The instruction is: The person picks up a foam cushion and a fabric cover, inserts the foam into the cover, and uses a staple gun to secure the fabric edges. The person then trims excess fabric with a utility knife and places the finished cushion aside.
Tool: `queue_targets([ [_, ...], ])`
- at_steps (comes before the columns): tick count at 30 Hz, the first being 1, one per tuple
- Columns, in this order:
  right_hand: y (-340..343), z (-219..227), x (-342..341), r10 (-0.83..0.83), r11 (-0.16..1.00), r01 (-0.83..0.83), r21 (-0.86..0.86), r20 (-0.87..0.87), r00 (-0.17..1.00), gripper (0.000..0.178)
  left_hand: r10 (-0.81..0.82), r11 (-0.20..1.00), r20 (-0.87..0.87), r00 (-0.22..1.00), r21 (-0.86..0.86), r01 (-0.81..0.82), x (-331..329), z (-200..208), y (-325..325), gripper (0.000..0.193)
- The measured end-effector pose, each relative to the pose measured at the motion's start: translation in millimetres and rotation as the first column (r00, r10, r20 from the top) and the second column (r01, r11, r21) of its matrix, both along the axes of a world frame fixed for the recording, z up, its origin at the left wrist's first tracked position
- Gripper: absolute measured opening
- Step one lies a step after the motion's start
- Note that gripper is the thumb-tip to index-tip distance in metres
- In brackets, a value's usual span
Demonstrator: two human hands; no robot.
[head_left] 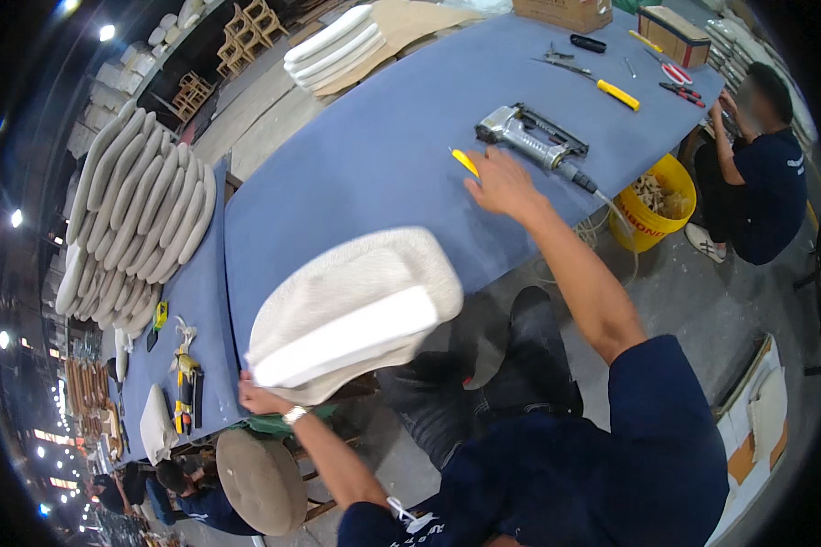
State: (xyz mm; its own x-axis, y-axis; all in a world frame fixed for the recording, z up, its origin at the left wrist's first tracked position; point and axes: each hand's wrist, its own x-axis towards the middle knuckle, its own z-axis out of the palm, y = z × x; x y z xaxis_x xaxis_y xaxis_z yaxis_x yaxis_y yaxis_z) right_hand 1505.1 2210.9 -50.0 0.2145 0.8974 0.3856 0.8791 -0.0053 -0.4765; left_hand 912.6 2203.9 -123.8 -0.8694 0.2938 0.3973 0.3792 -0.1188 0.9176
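My left hand (263, 397), with a metal band at the wrist, grips the near left edge of an upholstered cushion panel (287, 273). The panel is pale and rounded, blurred, and tilted over the table's front edge; a white strip (356, 335) lies across it. My right hand (506, 182) is over the table, closed around a small yellow-handled tool (465, 162) with a thin tip pointing away; the fingers partly cover it. Just beyond that hand lies a silver and black pneumatic stapler (529, 137) with its hose attached.
The blue table (337, 173) also bears a yellow-handled tool (618, 94), pliers (681, 94), scissors (676, 75) and cartons. Grey cushions (137, 201) are stacked at left. A yellow bucket (657, 205) stands below the right edge. A co-worker (766, 173) sits at right; others are lower left.
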Motion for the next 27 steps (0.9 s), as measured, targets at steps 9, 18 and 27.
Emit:
queue_targets([
  [9, -111.3, -44.6, -65.7, 0.125, 0.961, 0.046, 0.274, -0.573, 0.81, 0.024, -0.221, 0.974, -0.241, 0.945, -0.099, 0.203, 76.8, 19.7, -70.2, 0.02],
  [18, -246.7, -68.5, -91.5, 0.12, 0.903, -0.387, 0.186, -0.975, -0.189, 0.037, -0.932, 0.191, -0.36, 0.036, -0.405, 0.894, 339.2, 56.0, -170.5, 0.016],
  [27, -350.3, -194.8, -30.1, -0.496, 0.863, -0.086, -0.498, -0.867, 0.046, 0.029, -0.853, -0.513, 0.22, -0.473, -0.511, 0.689, 384.0, -50.6, -218.6, 0.063],
])
